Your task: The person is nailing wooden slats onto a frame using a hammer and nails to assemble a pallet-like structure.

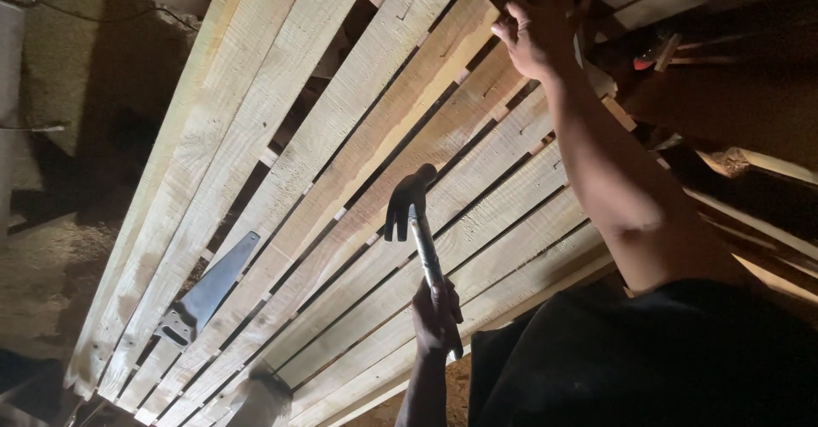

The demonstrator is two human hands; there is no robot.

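Around the Work: Saw, Dirt and Spare Timber

Lying flat at lower left, a handsaw (209,291), grey blade tapering up and to the right, pale handle end lowest. Beyond it to the left, rough brown dirt ground (51,248), partly in deep shadow. Up in the top left corner, thin dark cables (51,5). At the far left edge, a pale upright surface (8,95). On the right, loose wooden strips (767,167), dimly lit, angled across one another.

Rough pale wooden slats (358,163); metal hammer (411,205)
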